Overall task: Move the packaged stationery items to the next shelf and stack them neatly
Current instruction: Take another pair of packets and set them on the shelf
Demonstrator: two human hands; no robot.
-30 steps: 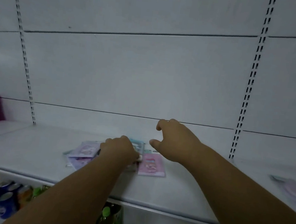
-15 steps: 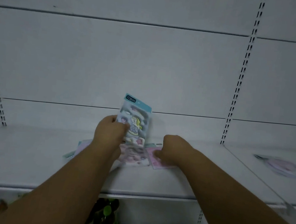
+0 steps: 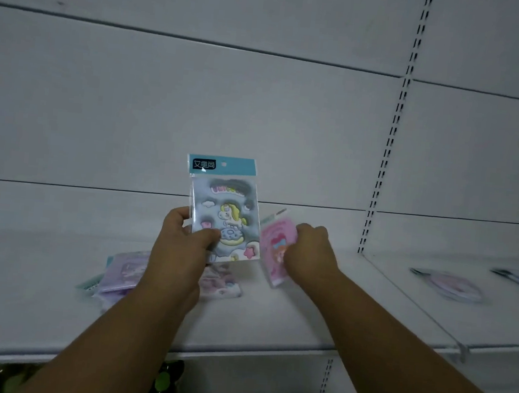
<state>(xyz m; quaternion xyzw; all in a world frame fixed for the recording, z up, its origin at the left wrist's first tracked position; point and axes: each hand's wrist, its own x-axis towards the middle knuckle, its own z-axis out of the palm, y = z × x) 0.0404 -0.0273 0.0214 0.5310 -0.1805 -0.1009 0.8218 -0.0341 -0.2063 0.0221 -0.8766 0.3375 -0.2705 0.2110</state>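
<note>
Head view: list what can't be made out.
- Purple packs: blurred, partly behind the left arm; count unclear.
- Pink pack: motion-blurred, part covered by the right hand.
- Packs on the next shelf: blurred, one cut by the right edge.
- Lower shelf bottles: dark, cut by the bottom edge.

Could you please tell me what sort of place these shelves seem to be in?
Probably a retail shop aisle: a white metal shelf on slotted uprights, a header-carded unicorn sticker pack held up, and bottled drinks stocked below.
</note>
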